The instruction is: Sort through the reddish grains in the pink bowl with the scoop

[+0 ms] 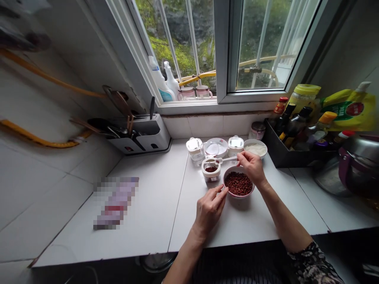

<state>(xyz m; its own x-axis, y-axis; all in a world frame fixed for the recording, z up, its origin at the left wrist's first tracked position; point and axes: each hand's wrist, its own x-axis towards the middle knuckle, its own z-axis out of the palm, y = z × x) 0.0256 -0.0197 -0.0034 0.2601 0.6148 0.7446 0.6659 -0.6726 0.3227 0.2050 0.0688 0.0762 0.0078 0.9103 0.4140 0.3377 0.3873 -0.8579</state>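
My right hand (251, 167) is closed on the handle of a small white spoon (227, 159), held level above the table. The spoon's bowl end is over the open mouth of a clear jar with a white rim (211, 173). Dark red grains that look like Sichuan peppercorns lie inside this jar. To its right stands a bowl (239, 196) filled with the same red grains (239, 183). My left hand (211, 207) has its thumb and fingertips closed at the bowl's left rim. Whether the spoon carries any grains is too small to tell.
Behind stand two lidded jars (194, 145) (236, 142), a bowl of white powder (215, 148) and a bowl of white grains (256, 149). A black box of bottles (284, 152) is at right, a utensil holder (151, 134) at left. A blurred-out packet (118, 203) lies on the white counter (151, 213).
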